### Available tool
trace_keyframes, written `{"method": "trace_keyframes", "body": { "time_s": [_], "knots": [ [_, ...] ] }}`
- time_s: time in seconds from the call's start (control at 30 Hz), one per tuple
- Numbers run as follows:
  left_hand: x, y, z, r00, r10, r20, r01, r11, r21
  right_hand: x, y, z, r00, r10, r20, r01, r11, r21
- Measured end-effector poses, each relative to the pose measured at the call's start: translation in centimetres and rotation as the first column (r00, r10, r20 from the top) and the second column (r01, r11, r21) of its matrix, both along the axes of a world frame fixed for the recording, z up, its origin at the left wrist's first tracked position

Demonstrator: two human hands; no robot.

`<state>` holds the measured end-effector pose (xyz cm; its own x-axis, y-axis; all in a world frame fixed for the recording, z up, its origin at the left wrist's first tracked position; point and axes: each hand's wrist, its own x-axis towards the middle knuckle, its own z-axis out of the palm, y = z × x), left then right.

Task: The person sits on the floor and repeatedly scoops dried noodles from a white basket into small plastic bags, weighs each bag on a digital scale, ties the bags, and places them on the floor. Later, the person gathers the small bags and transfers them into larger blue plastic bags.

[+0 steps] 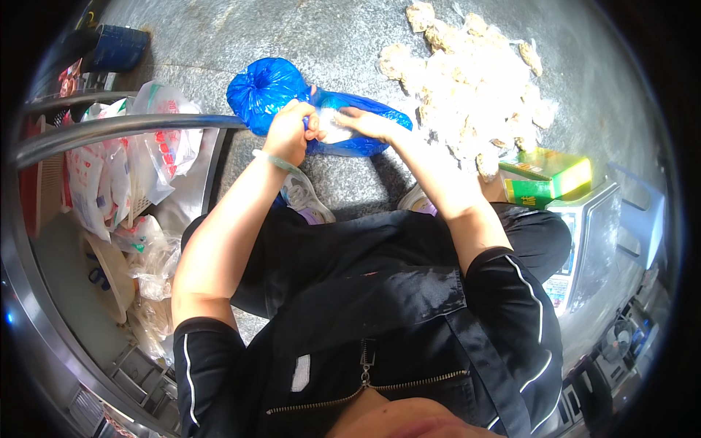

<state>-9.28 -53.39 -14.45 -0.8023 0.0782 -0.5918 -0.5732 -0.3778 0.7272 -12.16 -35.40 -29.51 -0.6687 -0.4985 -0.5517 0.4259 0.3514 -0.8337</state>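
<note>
My left hand (292, 131) is closed on the gathered film of a blue plastic bag (386, 109). Right beside that hand sits a rounded, puckered blue plastic bundle (268, 87); whether it is part of the same bag, I cannot tell. Over the bag's opening, my right hand (366, 121) has its fingers at a white thing (335, 127), which is blurred and partly covered, so its kind and my grip on it are unclear. Both hands are low over the grey speckled floor (350, 44), just beyond my shoes (306, 197).
A heap of small clear bags with pale brown contents (465, 126) lies to the right, partly overexposed. Nearby are a green-yellow box (547, 172) and a digital scale (594, 246). Leftward, a metal rail (137, 123) runs past white printed plastic bags (164, 142). A blue bucket (120, 48) stands farther off.
</note>
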Motion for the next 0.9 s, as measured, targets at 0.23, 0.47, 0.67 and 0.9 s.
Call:
{"method": "trace_keyframes", "body": {
  "time_s": [0.23,0.47,0.67,0.9],
  "knots": [
    [-1.3,-1.3,0.2,0.997,0.001,0.076,-0.001,1.000,0.000,-7.1,16.4,0.7,0.747,0.564,-0.352,-0.127,0.641,0.757],
    [-1.1,-0.4,0.1,0.997,-0.018,0.072,0.021,0.999,-0.040,-4.0,20.7,-5.8,0.743,0.446,-0.499,0.342,0.387,0.856],
    [-1.1,0.1,0.6,0.994,-0.056,0.095,0.066,0.991,-0.114,-0.3,21.5,-7.7,0.839,-0.017,-0.544,0.518,0.332,0.788],
    [-0.6,0.2,0.3,0.996,-0.078,0.039,0.081,0.994,-0.074,-1.1,27.5,-6.9,0.374,-0.609,-0.699,0.919,0.347,0.189]
  ]
}}
